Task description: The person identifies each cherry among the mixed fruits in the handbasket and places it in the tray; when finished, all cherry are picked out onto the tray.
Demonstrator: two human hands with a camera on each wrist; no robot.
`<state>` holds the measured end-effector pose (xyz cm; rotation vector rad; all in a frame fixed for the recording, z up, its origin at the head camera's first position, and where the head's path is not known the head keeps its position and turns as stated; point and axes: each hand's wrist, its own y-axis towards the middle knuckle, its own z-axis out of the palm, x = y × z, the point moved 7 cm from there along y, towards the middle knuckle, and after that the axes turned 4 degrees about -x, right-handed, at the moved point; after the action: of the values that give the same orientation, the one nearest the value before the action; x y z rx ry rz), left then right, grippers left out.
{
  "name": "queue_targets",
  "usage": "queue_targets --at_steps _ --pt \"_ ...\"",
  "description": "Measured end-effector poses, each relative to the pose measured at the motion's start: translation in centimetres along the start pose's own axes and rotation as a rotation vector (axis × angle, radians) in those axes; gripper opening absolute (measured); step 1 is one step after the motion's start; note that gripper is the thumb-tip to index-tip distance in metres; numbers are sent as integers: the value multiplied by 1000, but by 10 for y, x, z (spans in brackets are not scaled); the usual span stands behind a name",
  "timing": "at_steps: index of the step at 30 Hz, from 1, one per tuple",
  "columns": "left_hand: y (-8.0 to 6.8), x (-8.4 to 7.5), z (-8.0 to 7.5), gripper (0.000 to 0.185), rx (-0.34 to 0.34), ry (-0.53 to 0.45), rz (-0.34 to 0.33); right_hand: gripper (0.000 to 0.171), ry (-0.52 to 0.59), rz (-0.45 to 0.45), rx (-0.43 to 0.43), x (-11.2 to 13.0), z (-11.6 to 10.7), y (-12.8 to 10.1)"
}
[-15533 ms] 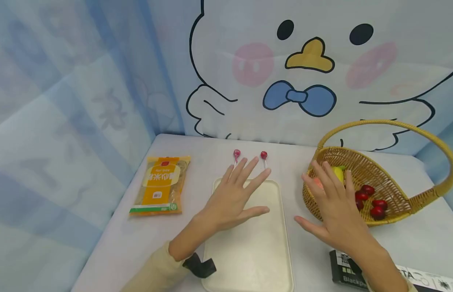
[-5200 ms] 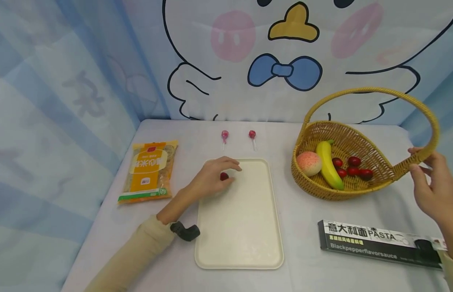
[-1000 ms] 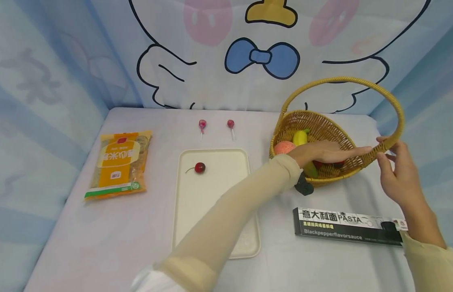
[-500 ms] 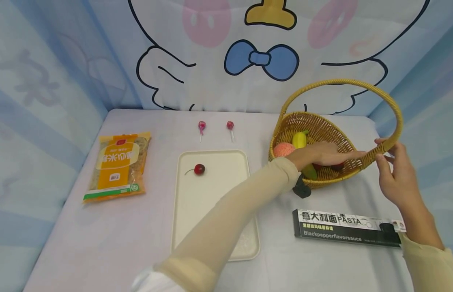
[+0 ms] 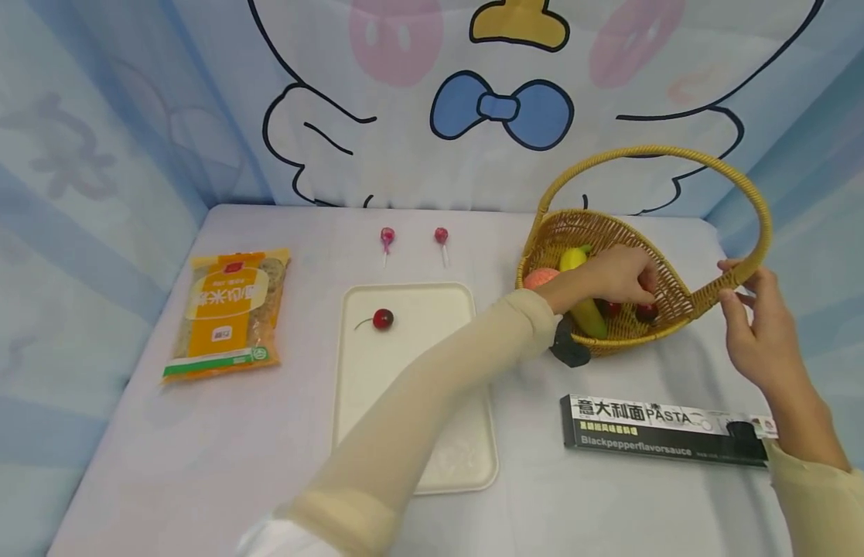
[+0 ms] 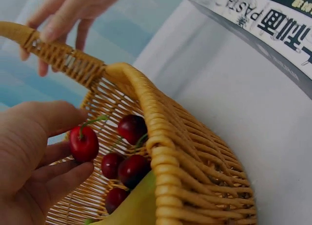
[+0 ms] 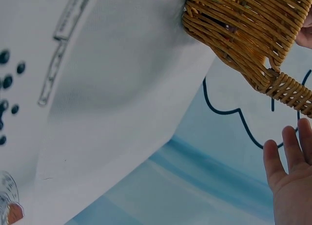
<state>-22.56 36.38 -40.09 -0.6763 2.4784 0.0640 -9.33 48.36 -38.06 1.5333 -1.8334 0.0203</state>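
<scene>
A pale table point(image 5: 264, 433) carries a cream tray point(image 5: 404, 433), wicker basket point(image 5: 616, 340), noodle packet point(image 5: 230, 313), two lollipops point(image 5: 387, 237) and pasta box point(image 5: 664, 429).

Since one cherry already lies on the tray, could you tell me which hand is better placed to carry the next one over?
Left. The left hand already pinches a cherry inside the basket; the right hand steadies the basket's handle.

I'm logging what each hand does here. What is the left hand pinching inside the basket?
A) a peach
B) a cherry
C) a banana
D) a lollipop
B: in the left wrist view the left hand pinches a red cherry between thumb and fingers, just above the other cherries lying in the wicker basket.
</scene>
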Motion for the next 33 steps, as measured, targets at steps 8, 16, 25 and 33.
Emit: queue_targets --at_steps 8,16,25,33 --pt "-11 -1 -18 17 -70 0 50 49 5 0 0 -2 1 1" --pt "-22 0 -22 24 -114 -33 86 50 -3 5 10 0 1 0" --pt "-48 8 -31 24 -189 -134 87 49 -6 19 -4 -1 2 -1" --pt "-70 13 -37 24 -255 -170 120 48 16 17 -15 -1 3 -2"
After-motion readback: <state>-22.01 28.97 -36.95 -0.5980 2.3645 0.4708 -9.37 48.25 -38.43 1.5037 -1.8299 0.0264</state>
